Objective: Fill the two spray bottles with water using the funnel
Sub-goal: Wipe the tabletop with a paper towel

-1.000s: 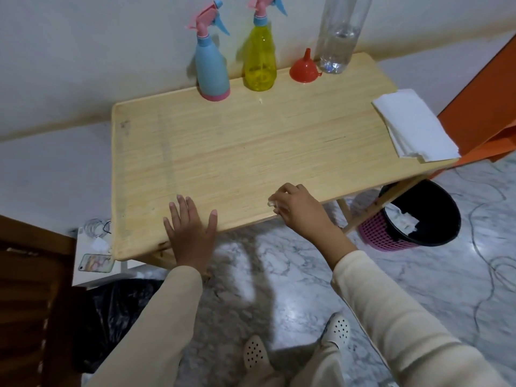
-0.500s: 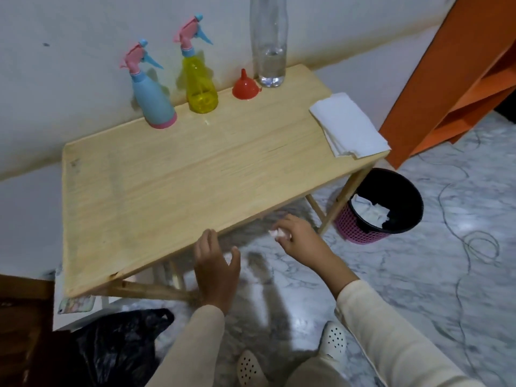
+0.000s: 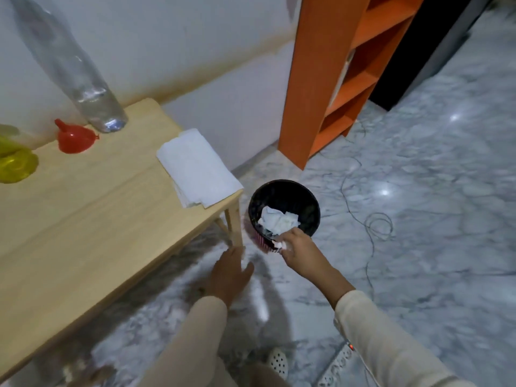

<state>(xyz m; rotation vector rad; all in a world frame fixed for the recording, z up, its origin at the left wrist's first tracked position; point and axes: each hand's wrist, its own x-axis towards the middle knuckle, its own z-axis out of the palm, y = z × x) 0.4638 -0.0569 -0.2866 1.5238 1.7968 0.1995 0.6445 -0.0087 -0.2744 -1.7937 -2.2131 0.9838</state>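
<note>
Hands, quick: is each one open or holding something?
Left hand: open, empty.
Right hand: pinching a small white paper wad by the wastebasket.

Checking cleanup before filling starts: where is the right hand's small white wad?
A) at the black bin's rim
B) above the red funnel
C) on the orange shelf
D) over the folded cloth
A: the right hand pinches the white wad at the near rim of the black bin.

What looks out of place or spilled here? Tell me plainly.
No spill shows. The folded white cloth slightly overhangs the table corner, and a loose cable trails across the floor. The right hand pinches a tissue wad at the rim of the bin.
</note>
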